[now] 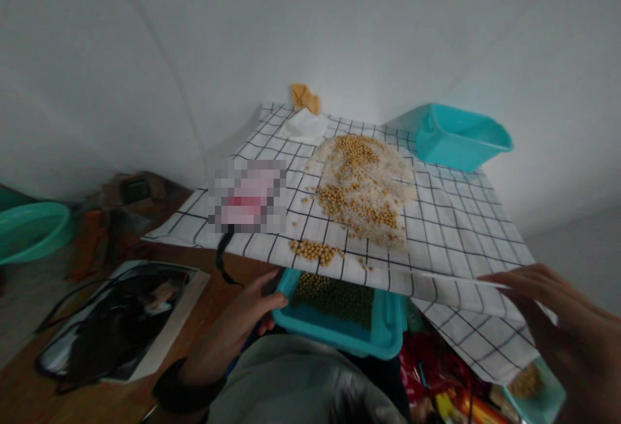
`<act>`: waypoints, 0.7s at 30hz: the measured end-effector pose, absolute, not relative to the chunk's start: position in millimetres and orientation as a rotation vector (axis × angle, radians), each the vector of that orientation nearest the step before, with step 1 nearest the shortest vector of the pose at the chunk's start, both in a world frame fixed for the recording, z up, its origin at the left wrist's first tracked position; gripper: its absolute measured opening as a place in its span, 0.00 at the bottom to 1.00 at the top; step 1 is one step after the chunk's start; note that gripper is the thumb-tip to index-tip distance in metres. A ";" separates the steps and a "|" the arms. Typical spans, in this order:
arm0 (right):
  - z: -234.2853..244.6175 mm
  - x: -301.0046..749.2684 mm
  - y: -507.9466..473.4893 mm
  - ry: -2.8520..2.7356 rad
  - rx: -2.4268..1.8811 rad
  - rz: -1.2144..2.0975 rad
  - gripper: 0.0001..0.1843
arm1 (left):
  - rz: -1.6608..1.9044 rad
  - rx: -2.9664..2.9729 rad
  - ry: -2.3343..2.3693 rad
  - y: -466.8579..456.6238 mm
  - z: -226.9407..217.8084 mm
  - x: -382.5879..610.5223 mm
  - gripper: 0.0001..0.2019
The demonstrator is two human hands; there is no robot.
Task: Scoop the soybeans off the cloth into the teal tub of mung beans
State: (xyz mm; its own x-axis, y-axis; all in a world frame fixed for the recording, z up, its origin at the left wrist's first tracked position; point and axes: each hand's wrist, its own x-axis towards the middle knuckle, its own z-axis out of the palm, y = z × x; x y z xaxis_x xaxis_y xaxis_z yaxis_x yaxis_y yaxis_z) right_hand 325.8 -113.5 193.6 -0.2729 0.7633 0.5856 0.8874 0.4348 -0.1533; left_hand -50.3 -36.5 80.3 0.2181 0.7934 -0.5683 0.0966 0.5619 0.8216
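Observation:
A white cloth with a black grid covers the tabletop and carries a heap of rice mixed with yellow soybeans. A small cluster of beans lies near the cloth's front edge. Just below that edge my left hand grips the rim of a teal tray that holds beans. At the lower right my right hand rests on the cloth's front edge, fingers stretched out and together. Whether they pinch the cloth is unclear.
A second teal tray stands at the table's far right corner by the white wall. A crumpled yellow scrap and white paper lie at the far edge. A teal basin sits far left, a glossy photo print lower left, colourful packets below the cloth.

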 end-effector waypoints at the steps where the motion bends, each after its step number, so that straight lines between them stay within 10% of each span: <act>1: 193.9 325.8 -112.7 -2.107 -1.374 -0.268 0.11 | 0.581 0.875 1.281 -36.4 82.2 -49.6 0.19; 21: 190.2 314.1 -95.3 -2.021 -1.414 -0.268 0.08 | 0.601 0.878 1.243 -37.3 75.6 -54.2 0.20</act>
State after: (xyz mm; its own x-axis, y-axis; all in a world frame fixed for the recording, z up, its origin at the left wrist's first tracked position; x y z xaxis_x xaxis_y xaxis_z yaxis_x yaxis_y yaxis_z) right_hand 314.1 -95.3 190.2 -0.2082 0.7643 0.6103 0.8970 0.3979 -0.1924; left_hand -54.2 -37.3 75.6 0.2413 0.8011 -0.5478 0.0675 0.5492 0.8329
